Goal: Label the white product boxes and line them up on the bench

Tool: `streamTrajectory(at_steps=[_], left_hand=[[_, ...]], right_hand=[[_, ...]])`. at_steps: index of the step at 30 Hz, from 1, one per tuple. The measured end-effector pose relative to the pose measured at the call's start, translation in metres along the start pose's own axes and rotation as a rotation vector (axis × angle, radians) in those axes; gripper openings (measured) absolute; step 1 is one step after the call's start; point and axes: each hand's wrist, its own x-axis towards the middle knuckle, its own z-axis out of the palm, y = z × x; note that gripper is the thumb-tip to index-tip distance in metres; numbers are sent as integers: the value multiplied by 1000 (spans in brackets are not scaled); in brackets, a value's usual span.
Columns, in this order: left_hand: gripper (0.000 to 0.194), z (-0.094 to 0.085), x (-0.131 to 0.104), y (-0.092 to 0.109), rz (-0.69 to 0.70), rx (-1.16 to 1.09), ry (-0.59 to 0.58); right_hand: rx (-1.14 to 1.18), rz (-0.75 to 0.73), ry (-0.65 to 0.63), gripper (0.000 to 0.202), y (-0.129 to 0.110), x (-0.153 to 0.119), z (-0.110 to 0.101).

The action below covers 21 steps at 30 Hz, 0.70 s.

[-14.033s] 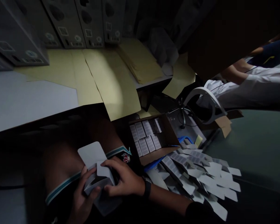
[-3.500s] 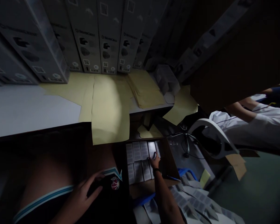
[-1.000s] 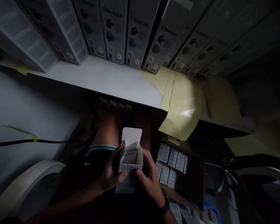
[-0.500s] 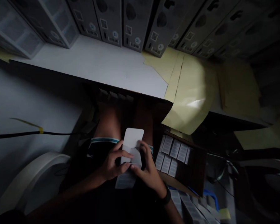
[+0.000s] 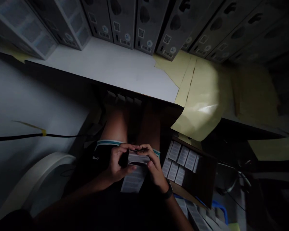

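A small printed cardboard box (image 5: 134,179) stands over my lap, its pale top end (image 5: 137,158) toward me. My left hand (image 5: 118,162) grips the left side, with the thumb on the near edge and the fingers at the far edge. On the other side my right hand (image 5: 152,163) holds the box too, its fingers bent over the far edge and its thumb near the front. The large lid flap is folded down, and the fingertips of both hands meet along it. Whether the flap is fully tucked in, I cannot tell in the dim light.
To my right, a brown tray (image 5: 195,192) holds rows of small printed boxes (image 5: 180,175). More boxes (image 5: 195,213) lie below it near a blue handle. Tall grey boxes (image 5: 144,32) line the white shelf (image 5: 110,67) ahead. Yellow sheeting (image 5: 199,106) hangs off its edge. A white chair arm (image 5: 38,179) stands left.
The raised white lid flap has been folded down over the box. Both hands have shifted their fingers to the far edge. The view has moved slightly left.
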Motion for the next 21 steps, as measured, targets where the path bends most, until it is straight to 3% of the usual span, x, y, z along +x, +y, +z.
streamTrajectory(at_steps=[4, 7, 10, 16, 21], left_hand=[[49, -7, 12, 9, -152, 114, -135], [29, -10, 18, 16, -210, 179, -127], [15, -9, 19, 20, -182, 226, -110], [8, -7, 18, 21, -119, 224, -172], [16, -10, 19, 24, -113, 292, -247]], right_hand=[[-118, -89, 102, 38, 3, -4, 4], [-178, -154, 190, 29, 7, -5, 6], [-191, -177, 224, 24, 7, -6, 7], [-179, -124, 161, 25, -1, -11, 2], [-109, -97, 111, 27, -1, -15, -5]])
